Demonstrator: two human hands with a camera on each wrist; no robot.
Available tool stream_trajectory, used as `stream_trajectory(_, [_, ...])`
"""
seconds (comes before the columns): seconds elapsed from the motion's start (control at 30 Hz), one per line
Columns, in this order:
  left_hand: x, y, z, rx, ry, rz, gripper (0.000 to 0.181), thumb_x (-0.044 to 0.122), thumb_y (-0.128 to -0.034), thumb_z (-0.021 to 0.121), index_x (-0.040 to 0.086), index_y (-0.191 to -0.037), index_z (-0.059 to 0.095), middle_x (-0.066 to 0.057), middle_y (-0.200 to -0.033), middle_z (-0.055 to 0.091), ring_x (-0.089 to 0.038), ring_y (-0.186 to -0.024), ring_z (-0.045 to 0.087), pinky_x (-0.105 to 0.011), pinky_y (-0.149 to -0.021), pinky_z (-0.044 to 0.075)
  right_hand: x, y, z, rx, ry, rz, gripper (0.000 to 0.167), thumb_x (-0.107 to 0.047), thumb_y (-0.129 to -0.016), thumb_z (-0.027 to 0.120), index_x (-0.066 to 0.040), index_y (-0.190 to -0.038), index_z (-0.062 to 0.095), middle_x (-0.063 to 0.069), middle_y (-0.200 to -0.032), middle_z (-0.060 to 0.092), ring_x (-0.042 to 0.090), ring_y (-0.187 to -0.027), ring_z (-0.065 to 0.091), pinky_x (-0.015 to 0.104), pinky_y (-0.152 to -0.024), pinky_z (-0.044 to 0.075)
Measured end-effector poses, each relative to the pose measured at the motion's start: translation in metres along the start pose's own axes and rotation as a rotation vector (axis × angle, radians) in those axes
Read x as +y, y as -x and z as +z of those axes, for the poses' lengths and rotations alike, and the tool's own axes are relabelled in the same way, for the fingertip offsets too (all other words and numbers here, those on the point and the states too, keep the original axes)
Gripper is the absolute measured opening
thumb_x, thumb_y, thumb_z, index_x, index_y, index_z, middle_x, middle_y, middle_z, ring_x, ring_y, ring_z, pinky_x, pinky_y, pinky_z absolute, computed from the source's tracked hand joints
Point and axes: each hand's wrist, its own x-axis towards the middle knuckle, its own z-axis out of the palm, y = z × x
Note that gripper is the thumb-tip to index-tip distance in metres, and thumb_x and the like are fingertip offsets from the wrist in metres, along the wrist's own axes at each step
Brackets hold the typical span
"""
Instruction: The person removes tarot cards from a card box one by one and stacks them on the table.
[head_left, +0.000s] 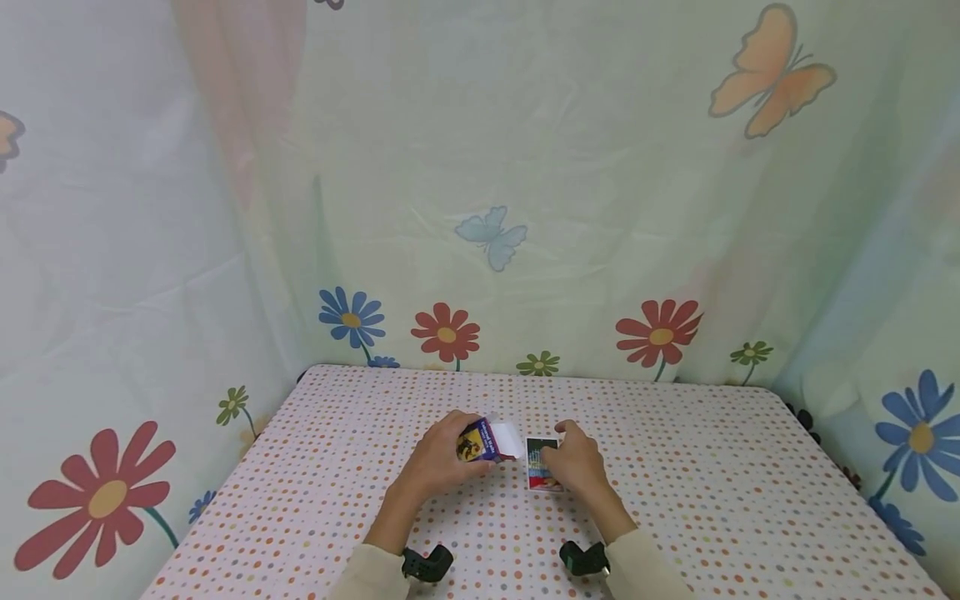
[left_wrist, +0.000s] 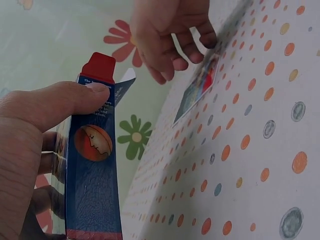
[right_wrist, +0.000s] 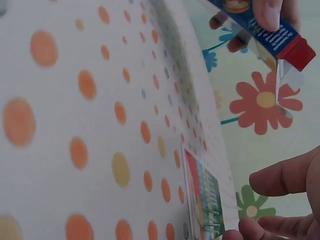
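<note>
My left hand (head_left: 437,460) grips a small dark blue card box (head_left: 478,442), thumb on one side and fingers on the other. In the left wrist view the box (left_wrist: 92,175) shows a round face picture on its narrow side. Its red end tab and white-lined flap stand out, so that end is unfastened. On the table lies a printed card (head_left: 538,468) with a white border, or a stack of them; I cannot tell which. My right hand (head_left: 583,462) is over the card's right side, fingers loosely bent, and its fingertips (right_wrist: 250,229) are near the card's edge.
A dotted cloth covers the table (head_left: 337,483). Behind it hangs a curtain (head_left: 585,208) printed with flowers and butterflies, which also runs along both sides. A dark strapped device (head_left: 429,564) sits on each wrist.
</note>
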Motion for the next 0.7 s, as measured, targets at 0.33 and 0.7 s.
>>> stream_trajectory(0.33, [0.005, -0.001, 0.003, -0.015, -0.006, -0.021, 0.076, 0.05, -0.0814, 0.081, 0.018, -0.144, 0.054, 0.002, -0.13, 0.06, -0.013, -0.102, 0.055, -0.034, -0.087, 0.05, -0.001, 0.013, -0.004, 0.037, -0.133, -0.03, 0.052, -0.016, -0.086, 0.065, 0.004, -0.134, 0.055, 0.01, -0.089, 0.062, 0.02, -0.067, 0.055, 0.033, -0.056, 0.042])
stream_trajectory(0.7, [0.007, -0.002, 0.005, -0.003, -0.023, 0.003, 0.075, 0.047, -0.0808, 0.083, 0.017, -0.143, 0.054, 0.001, -0.129, 0.06, -0.014, -0.103, 0.056, -0.037, -0.088, 0.052, -0.015, 0.015, -0.007, 0.108, -0.293, -0.119, 0.044, -0.015, -0.088, 0.069, -0.004, -0.13, 0.061, 0.008, -0.093, 0.063, 0.018, -0.076, 0.058, 0.032, -0.063, 0.046])
